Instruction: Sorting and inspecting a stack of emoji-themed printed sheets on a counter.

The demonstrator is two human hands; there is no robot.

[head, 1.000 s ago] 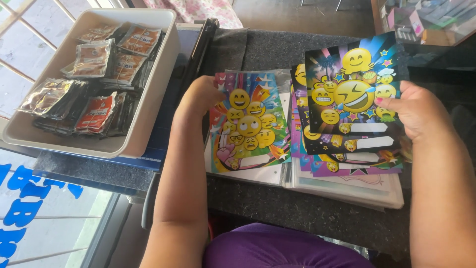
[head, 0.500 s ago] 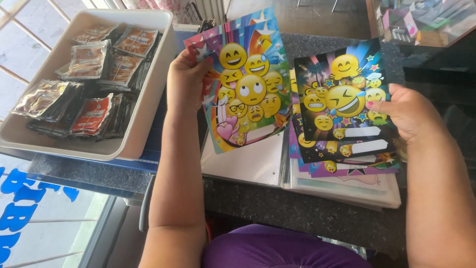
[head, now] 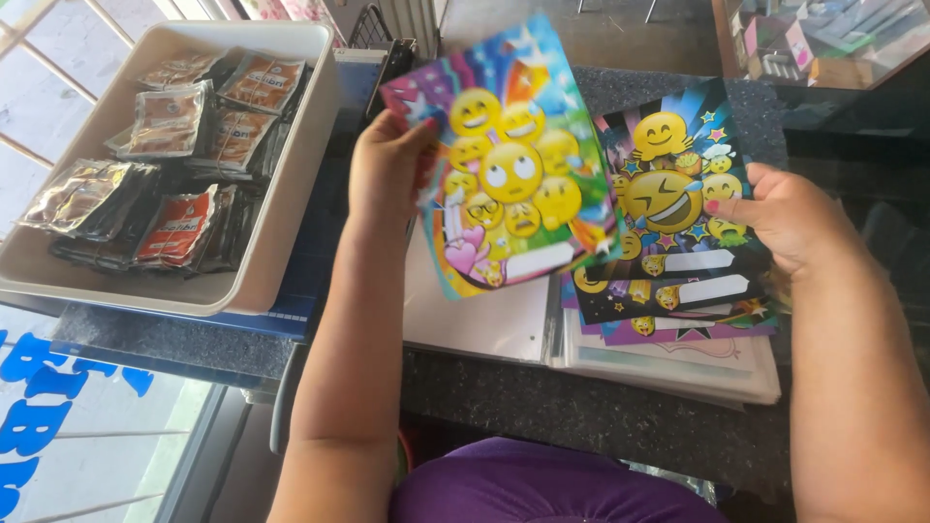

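While my left hand (head: 387,174) pinches the bright smiley booklet (head: 513,165) by its edge, lifted and tilted at frame centre, I judge it could slip or bend. My right hand (head: 790,218) clamps the dark smiley booklet (head: 668,213) over the stack (head: 678,358) on the counter (head: 581,416). At upper left, the white tray (head: 281,223) of packets (head: 174,213) crowds that side.
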